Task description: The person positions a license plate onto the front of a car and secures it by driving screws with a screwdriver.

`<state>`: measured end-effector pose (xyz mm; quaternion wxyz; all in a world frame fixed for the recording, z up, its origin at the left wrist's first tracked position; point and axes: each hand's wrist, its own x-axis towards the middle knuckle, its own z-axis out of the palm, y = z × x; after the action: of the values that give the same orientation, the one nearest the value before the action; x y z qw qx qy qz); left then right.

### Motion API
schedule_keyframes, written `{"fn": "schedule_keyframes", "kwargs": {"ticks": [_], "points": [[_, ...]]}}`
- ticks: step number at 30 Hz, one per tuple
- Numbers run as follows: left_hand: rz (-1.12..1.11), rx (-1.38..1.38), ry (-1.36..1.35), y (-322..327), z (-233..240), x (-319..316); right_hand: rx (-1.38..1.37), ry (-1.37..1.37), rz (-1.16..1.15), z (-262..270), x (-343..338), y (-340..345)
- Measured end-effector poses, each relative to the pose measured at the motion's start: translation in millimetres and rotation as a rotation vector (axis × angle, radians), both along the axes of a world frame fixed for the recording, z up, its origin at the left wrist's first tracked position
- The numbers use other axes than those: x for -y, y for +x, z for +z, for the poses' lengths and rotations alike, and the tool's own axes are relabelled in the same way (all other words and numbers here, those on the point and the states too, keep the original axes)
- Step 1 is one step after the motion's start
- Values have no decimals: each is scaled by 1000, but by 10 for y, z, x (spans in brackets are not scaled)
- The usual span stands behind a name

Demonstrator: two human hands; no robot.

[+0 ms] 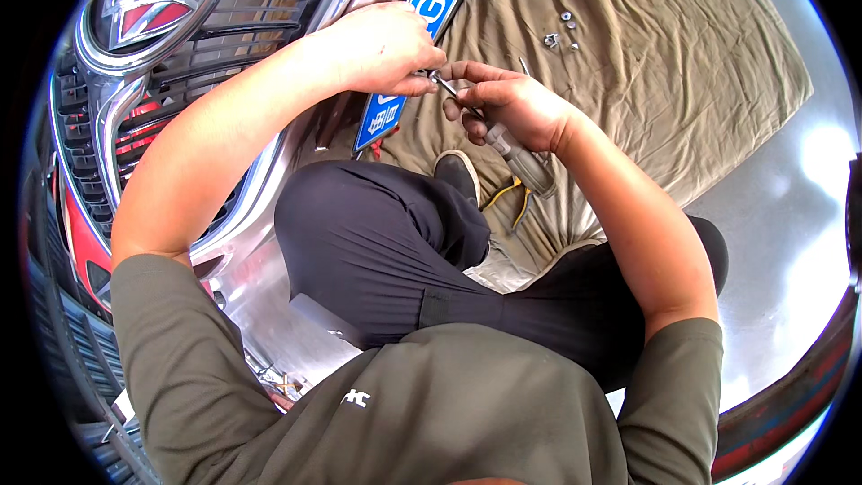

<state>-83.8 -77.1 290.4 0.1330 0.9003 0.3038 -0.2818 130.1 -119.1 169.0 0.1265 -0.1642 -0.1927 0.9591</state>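
Observation:
My left hand [387,47] reaches across the car's front bumper, beside the blue licence plate [390,114]. Its thumb and fingers pinch a small metal part [425,73], mostly hidden by the fingertips. From the other side, my right hand [505,104] grips a slim metal hand tool [448,86]; its exact kind cannot be made out. The tool's tip meets the metal part at my left fingertips. Below my right hand is a grey object [528,165], partly covered and unclear.
Several small metal fasteners [552,40] lie on the wrinkled khaki cloth [646,81]. Yellow-handled pliers [517,201] rest near my shoe [458,172]. The car's chrome grille [249,13] rises at left. My bent knee [323,209] is close to the bumper. Shiny floor [761,215] borders the cloth.

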Motion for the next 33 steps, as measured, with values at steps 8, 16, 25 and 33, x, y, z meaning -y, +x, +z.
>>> {"fn": "schedule_keyframes", "kwargs": {"ticks": [8,16,25,33], "points": [[-14,-5,1,-20,0,3,53,102,52,-28,-28,-97],[-21,-36,-35,8,41,-42,49,126,43,-125,-18,-170],[4,-42,-66,-4,44,-30,183,457,83,-176,52,-319],[-86,-215,-179,191,265,-178,370,1091,-38,-196,147,-545]]}}
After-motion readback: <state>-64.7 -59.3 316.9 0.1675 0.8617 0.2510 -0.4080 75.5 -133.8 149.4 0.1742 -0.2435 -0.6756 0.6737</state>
